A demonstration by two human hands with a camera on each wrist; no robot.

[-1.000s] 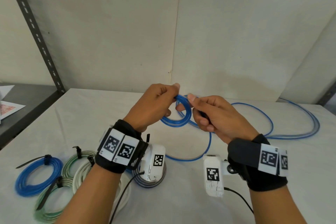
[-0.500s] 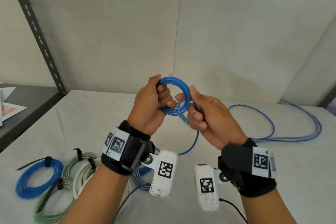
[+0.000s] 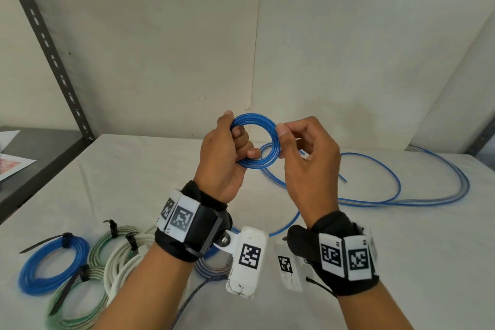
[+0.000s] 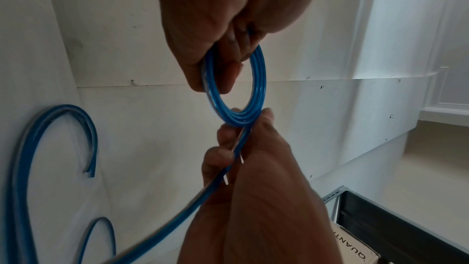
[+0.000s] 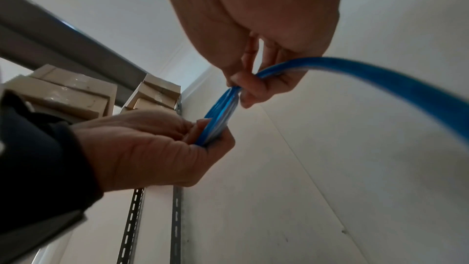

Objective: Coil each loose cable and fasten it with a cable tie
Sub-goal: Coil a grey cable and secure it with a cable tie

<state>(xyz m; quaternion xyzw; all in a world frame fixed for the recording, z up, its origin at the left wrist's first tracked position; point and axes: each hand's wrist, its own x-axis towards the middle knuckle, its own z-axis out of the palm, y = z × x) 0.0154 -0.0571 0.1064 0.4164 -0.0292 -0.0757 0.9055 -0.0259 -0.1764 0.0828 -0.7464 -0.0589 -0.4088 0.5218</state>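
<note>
A small coil of blue cable [image 3: 270, 130] is held up above the table. My left hand [image 3: 231, 151] grips its left side, fingers through the loop [image 4: 259, 79]. My right hand [image 3: 300, 147] pinches the coil's right side between thumb and forefinger [image 5: 236, 91]. The rest of the blue cable [image 3: 396, 185] trails loose over the table to the right, and its cut end [image 3: 344, 179] lies near my right hand. In the right wrist view the cable [image 5: 380, 75] runs out from under the fingers.
Several tied coils lie at the front left: a blue one [image 3: 53, 262], a green-white one [image 3: 77, 300] and a white one [image 3: 126, 260], each with a black cable tie [image 3: 67, 238]. A dark shelf [image 3: 40, 163] with an upright post [image 3: 48, 43] stands left.
Both hands have risen with the coil. The coil has turned upright and another loop has been gathered; my right hand has slid to the coil's right edge.
</note>
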